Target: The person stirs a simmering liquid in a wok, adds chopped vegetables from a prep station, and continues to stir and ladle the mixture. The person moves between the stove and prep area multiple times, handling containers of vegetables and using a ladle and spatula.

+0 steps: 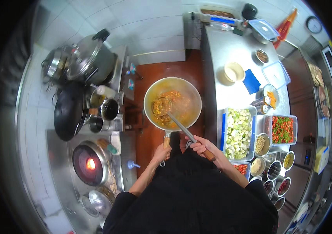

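Observation:
My left hand (163,153) is closed around the wooden handle of a metal wok (195,99), which is held above the floor between the stove side and the counter. In the wok lies chopped food (170,95) in an orange, oily sauce. My right hand (200,145) grips the long metal handle of a ladle (161,106) near its wooden end. The ladle's bowl is inside the wok at its left part, with food in and around it.
At left, a burner (88,163) glows below a dark wok (69,112), metal pots and a pressure cooker (91,58). On the steel counter (217,44) at right stand a tub of cut vegetables (237,134), a tub of chopped peppers (282,130), a cream bowl (234,72) and several metal containers.

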Tool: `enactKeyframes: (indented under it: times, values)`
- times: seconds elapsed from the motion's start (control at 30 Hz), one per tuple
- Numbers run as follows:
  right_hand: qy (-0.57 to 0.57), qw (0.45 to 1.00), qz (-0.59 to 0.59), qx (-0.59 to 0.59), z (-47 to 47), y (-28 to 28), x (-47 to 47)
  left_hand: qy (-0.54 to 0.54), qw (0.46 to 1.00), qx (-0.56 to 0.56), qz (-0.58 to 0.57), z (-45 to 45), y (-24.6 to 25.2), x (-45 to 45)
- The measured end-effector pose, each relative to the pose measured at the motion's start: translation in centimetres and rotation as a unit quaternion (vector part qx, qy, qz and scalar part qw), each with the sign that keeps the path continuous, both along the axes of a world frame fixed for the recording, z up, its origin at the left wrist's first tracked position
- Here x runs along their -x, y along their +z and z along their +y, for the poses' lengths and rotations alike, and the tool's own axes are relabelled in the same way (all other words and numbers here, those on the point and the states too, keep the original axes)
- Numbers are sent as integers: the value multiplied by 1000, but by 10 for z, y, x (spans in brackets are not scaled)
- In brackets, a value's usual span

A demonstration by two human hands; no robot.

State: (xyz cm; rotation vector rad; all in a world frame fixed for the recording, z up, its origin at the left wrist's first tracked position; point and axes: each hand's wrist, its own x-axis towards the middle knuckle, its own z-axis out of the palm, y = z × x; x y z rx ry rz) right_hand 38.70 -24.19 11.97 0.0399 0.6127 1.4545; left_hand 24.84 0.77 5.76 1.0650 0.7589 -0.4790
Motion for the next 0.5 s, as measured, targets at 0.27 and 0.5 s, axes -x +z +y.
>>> enactKeyframes:
  times: [0.27, 0.5]
  values:
    - [-160, 986, -39, 23, -13, 25, -50, -118, 991, -31, -59, 44, 6, -129]
    - [-347, 934, -68, 49, -43, 70, -71, -220, 970, -59, -86, 65, 23, -239]
